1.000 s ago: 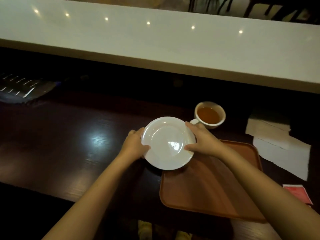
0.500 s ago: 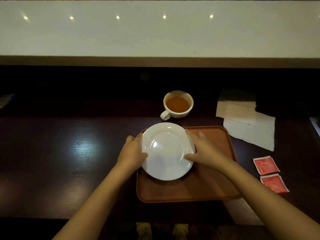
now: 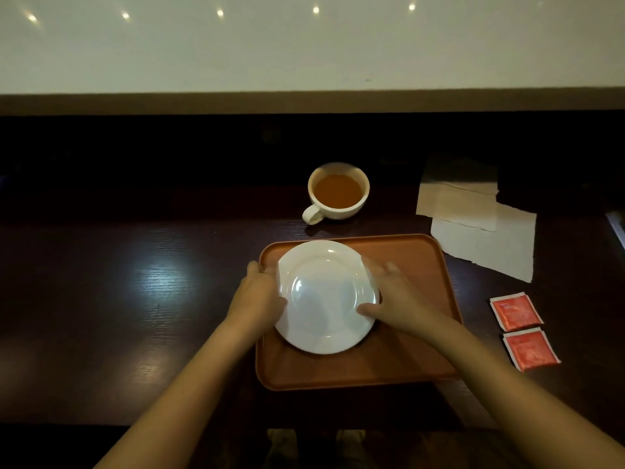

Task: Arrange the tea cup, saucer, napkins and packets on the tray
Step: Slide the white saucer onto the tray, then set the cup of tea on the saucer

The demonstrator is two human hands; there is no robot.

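— What did our grip look like at that moment?

— We held the white saucer [image 3: 326,296] by its rim with both hands: the left hand [image 3: 258,292] closed on the edge at nine o'clock, the right hand [image 3: 394,296] closed on it at three o'clock, thumbs on top.

— And where was the saucer?

— Over the left half of the orange tray [image 3: 416,353]. We could not tell whether it touched the tray floor or hung just above it.

— The rest?

— The tea cup [image 3: 338,191], full of amber tea, stood on the dark bench [image 3: 135,299] at twelve o'clock from the tray, handle turned toward us and left. The napkins [image 3: 483,228] lay overlapping at two o'clock, off the tray. Two red packets [image 3: 522,330] lay side by side at three o'clock, also on the bench.
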